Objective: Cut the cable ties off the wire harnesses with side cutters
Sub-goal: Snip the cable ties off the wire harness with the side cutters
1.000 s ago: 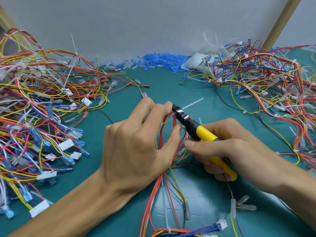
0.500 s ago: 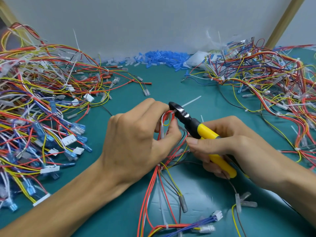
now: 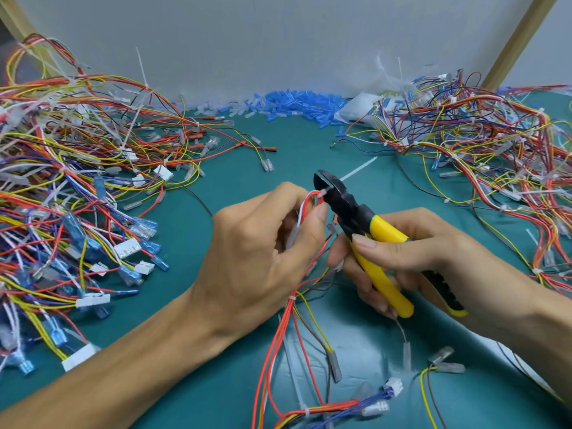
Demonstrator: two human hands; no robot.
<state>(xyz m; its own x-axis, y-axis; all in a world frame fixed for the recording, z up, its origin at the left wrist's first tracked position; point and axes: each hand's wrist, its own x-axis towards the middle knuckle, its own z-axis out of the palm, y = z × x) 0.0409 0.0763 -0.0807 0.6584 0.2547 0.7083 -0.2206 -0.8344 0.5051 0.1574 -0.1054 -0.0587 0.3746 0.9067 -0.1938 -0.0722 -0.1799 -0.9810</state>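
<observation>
left harness pile (image 3: 77,196) on green mat (image 3: 235,187); left hand (image 3: 257,258) pinches a looped wire harness (image 3: 312,198) at centre, its white cable tie (image 3: 323,191) at the jaws of the side cutters (image 3: 349,209); right hand (image 3: 418,261) grips their yellow handles; right harness pile (image 3: 479,144).

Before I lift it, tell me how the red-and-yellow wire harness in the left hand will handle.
Probably floppy: the thin red-and-yellow wire harness droops from the left hand and trails over the teal mat. Likely light: a finger pinch holds it up.
</observation>
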